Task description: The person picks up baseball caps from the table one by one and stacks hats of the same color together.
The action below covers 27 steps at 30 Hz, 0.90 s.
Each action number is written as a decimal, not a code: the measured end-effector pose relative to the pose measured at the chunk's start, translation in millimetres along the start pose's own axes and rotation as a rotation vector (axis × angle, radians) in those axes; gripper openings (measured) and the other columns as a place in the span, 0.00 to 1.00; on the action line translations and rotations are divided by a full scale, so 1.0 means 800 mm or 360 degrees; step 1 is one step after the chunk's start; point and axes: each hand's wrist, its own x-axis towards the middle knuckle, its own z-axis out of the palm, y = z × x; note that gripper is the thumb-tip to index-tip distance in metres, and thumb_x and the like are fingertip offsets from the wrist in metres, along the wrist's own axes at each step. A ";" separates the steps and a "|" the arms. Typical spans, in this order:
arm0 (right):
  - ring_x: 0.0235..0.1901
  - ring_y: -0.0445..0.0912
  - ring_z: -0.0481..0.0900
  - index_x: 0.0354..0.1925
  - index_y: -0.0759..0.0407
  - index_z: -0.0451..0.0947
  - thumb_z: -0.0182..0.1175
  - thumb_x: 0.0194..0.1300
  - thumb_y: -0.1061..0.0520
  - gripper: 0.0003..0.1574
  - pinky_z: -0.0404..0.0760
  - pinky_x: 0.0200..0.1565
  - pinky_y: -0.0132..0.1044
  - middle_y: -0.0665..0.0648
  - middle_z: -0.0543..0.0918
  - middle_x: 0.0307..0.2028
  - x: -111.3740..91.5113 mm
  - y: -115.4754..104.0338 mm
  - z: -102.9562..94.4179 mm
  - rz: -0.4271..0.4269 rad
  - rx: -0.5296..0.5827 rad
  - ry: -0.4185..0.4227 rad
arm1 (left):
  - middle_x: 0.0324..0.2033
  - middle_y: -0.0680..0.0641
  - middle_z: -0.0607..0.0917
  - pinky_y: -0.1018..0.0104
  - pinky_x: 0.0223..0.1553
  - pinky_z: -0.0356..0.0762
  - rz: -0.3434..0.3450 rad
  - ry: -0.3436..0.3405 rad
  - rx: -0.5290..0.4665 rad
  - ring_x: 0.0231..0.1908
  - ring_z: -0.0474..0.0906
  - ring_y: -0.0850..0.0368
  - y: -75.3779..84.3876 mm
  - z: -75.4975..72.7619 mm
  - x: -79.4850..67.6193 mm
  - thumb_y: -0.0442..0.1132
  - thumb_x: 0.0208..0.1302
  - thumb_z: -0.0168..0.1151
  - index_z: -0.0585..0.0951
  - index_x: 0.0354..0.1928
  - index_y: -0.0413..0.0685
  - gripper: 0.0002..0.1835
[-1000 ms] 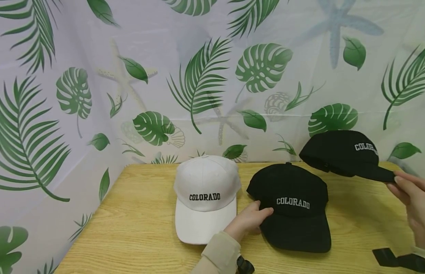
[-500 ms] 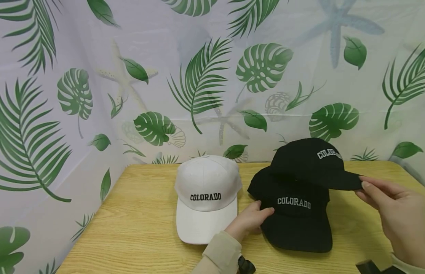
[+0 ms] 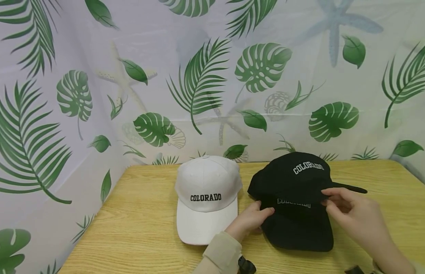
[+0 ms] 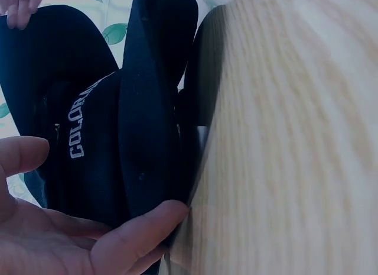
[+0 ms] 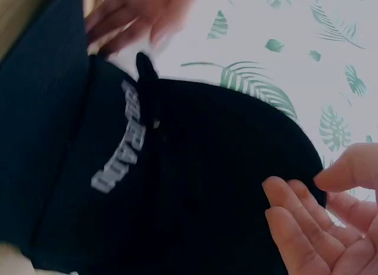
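Note:
Two black baseball caps with white COLORADO lettering overlap on the table's right half. My left hand (image 3: 250, 219) holds the left side of the lower black cap (image 3: 299, 232), thumb over its front and fingers at the brim's side. On its crown leans the upper black cap (image 3: 291, 171), turned so its brim points right. My right hand (image 3: 356, 215) pinches the near edge of the upper cap's brim (image 5: 236, 133), fingertips over that edge. In the left wrist view, the lower cap's lettering (image 4: 82, 118) shows between thumb and brim.
A white baseball cap (image 3: 207, 198) with black COLORADO lettering stands left of the black ones, close to my left hand. The wood-grain table (image 3: 130, 224) ends at a leaf-printed cloth (image 3: 202, 83) behind, with another cloth side at left.
My right hand has moved left and down with the upper black cap, setting it over the lower one's crown, and its fingers now sit nearer the crown. The left hand has stayed put.

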 end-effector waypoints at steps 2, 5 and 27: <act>0.19 0.33 0.72 0.36 0.63 0.78 0.59 0.45 0.69 0.15 0.68 0.21 0.21 0.51 0.79 0.20 0.002 -0.012 -0.003 -0.0126 -0.0226 0.0032 | 0.61 0.37 0.58 0.47 0.40 0.72 -0.0001 -0.0003 -0.0011 0.55 0.64 0.43 0.000 0.000 0.000 0.46 0.62 0.53 0.54 0.63 0.31 0.36; 0.15 0.36 0.65 0.36 0.62 0.79 0.60 0.42 0.69 0.17 0.63 0.15 0.27 0.47 0.73 0.16 0.004 -0.018 -0.007 -0.0240 -0.0490 0.0103 | 0.61 0.37 0.58 0.47 0.40 0.72 0.0002 -0.0007 -0.0017 0.55 0.63 0.42 -0.001 0.000 0.000 0.46 0.62 0.53 0.54 0.63 0.31 0.36; 0.30 0.52 0.80 0.36 0.64 0.80 0.11 0.70 0.52 0.47 0.78 0.25 0.42 0.61 0.82 0.33 -0.016 -0.039 0.022 -0.1261 -0.0848 -0.0251 | 0.39 0.42 0.72 0.48 0.25 0.75 0.0070 0.0214 -0.0110 0.38 0.70 0.46 -0.002 0.003 0.006 0.36 0.62 0.43 0.72 0.41 0.32 0.13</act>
